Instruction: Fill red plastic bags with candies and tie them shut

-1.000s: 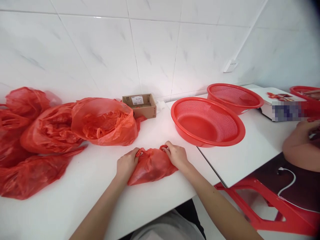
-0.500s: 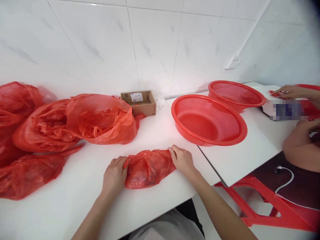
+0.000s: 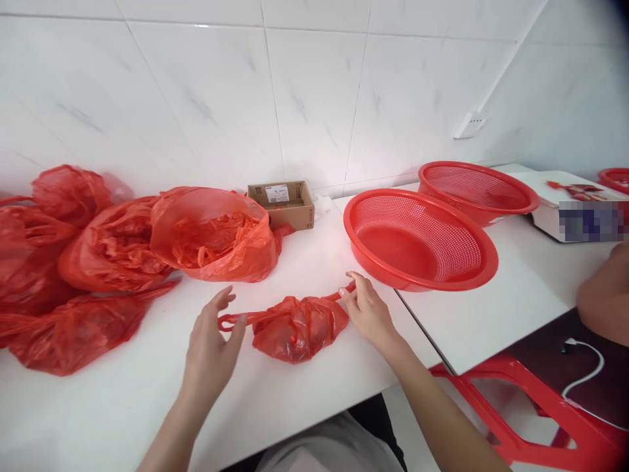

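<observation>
A small red plastic bag (image 3: 297, 331), gathered at the top, lies on the white table with its two handles drawn out sideways. Dark contents show faintly through the film; their kind is unclear. My left hand (image 3: 211, 351) is open around the left handle loop, thumb and fingers apart. At the other end my right hand (image 3: 368, 311) has its thumb and fingertips parted about the right handle, which shows between them.
Several filled red bags (image 3: 113, 249) crowd the left side, one gaping open. Behind stand a cardboard box (image 3: 289, 216) and two red perforated baskets (image 3: 417, 246). A co-worker's arm (image 3: 604, 288) rests at the right, near a box and a red stool (image 3: 521, 373).
Both hands have loosened from the bag's ends, the left moving outward and opening. The handles now stick out and the bag looks more bunched. The co-worker's hand has left the box; the view shifted slightly.
</observation>
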Action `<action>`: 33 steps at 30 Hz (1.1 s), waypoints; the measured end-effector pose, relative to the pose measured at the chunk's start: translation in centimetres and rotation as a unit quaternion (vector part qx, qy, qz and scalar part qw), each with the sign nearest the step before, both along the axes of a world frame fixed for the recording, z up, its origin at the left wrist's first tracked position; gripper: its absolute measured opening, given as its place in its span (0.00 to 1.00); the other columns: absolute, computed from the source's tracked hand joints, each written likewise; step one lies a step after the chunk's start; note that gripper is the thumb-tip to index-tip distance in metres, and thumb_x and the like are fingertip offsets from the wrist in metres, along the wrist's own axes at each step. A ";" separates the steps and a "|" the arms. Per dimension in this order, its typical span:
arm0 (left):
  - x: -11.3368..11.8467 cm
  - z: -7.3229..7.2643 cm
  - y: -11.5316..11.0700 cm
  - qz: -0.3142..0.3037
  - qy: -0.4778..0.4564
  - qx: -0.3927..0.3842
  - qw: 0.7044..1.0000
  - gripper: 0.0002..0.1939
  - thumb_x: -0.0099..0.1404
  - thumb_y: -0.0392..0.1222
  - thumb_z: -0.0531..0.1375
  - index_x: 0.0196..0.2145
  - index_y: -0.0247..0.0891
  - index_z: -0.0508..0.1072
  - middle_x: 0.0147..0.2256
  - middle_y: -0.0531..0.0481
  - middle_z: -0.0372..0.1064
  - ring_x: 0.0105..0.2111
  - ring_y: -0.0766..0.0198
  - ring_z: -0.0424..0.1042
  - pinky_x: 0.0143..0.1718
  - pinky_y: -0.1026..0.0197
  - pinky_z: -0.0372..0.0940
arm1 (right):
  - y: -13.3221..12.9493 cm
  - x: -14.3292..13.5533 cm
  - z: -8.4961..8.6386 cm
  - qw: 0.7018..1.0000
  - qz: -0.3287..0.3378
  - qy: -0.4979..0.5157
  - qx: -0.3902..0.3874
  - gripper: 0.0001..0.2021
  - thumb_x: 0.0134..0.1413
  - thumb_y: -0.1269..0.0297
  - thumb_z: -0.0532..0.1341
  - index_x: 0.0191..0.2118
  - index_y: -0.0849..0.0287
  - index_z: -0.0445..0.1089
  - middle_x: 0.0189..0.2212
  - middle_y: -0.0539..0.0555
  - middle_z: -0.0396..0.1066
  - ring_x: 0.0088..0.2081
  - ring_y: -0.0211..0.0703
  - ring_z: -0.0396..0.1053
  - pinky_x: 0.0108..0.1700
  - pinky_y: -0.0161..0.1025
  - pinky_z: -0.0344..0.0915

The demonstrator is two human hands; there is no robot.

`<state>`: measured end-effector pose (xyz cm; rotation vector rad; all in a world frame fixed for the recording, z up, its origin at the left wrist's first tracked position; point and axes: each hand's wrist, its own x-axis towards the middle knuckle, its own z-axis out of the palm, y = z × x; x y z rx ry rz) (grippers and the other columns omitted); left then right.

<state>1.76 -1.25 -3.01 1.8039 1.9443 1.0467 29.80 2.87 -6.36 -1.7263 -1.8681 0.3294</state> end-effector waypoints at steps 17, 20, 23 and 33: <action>6.6 -3.5 3.5 -0.191 0.266 -0.051 0.944 0.24 0.72 0.46 0.47 0.62 0.40 0.61 0.63 0.44 0.58 0.63 0.47 0.57 0.60 0.41 0.56 | 0.9 -3.6 -2.0 0.993 0.115 0.009 -0.014 0.09 0.64 0.60 0.55 0.42 0.57 0.69 0.36 0.53 0.71 0.39 0.43 0.69 0.41 0.38 0.62; 6.7 -3.5 3.6 -0.199 0.262 -0.072 0.942 0.25 0.72 0.46 0.46 0.64 0.41 0.59 0.65 0.44 0.56 0.64 0.47 0.54 0.61 0.40 0.54 | 0.9 -3.6 -2.0 0.992 0.124 0.016 -0.007 0.08 0.64 0.61 0.54 0.40 0.56 0.69 0.34 0.51 0.71 0.37 0.42 0.68 0.40 0.37 0.61; 6.9 -3.5 3.6 -0.202 0.259 -0.092 0.940 0.25 0.72 0.44 0.45 0.64 0.39 0.59 0.65 0.44 0.54 0.65 0.47 0.52 0.61 0.39 0.53 | 0.9 -3.6 -2.4 0.991 0.130 0.020 0.001 0.09 0.65 0.61 0.53 0.38 0.56 0.69 0.33 0.51 0.71 0.37 0.42 0.68 0.40 0.37 0.61; 6.5 -4.0 3.3 -0.207 0.195 -0.106 0.953 0.27 0.74 0.51 0.40 0.65 0.42 0.55 0.67 0.50 0.51 0.67 0.56 0.47 0.65 0.45 0.48 | 0.8 -3.5 -3.0 0.991 0.129 0.040 0.007 0.13 0.66 0.57 0.50 0.38 0.56 0.69 0.33 0.52 0.71 0.35 0.44 0.68 0.39 0.40 0.62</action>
